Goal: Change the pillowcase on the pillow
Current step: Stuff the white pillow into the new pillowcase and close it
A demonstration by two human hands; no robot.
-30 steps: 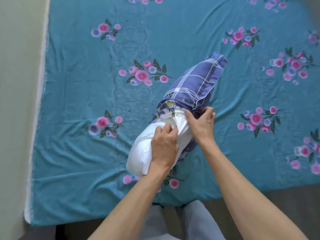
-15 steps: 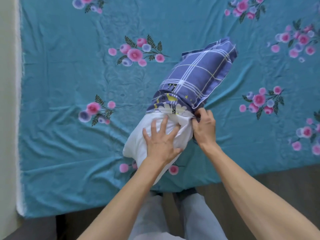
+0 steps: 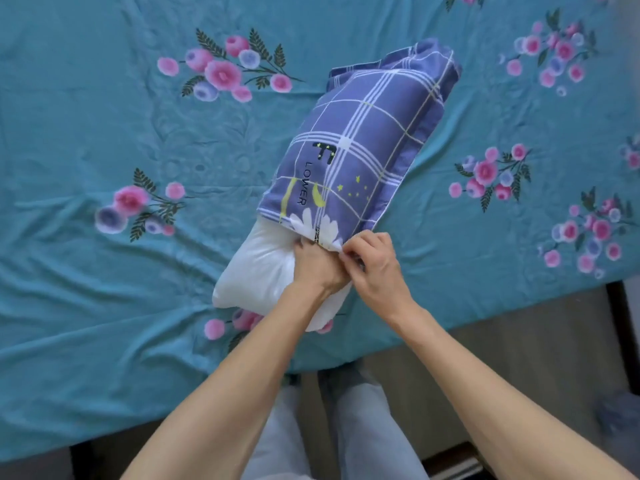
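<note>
On the bed (image 3: 104, 306) the pillow (image 3: 256, 268) lies slantwise, its long axis running away and rightward into the checked pillowcase (image 3: 363, 143), whose open hem the right hand (image 3: 372, 263) pinches while the left hand (image 3: 317, 268) presses the white end, fingers half hidden.

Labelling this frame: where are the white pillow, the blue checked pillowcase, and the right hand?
white pillow (image 3: 256, 268), head view, bare end
blue checked pillowcase (image 3: 363, 133), head view, top panel
right hand (image 3: 372, 263), head view, back of hand
</note>
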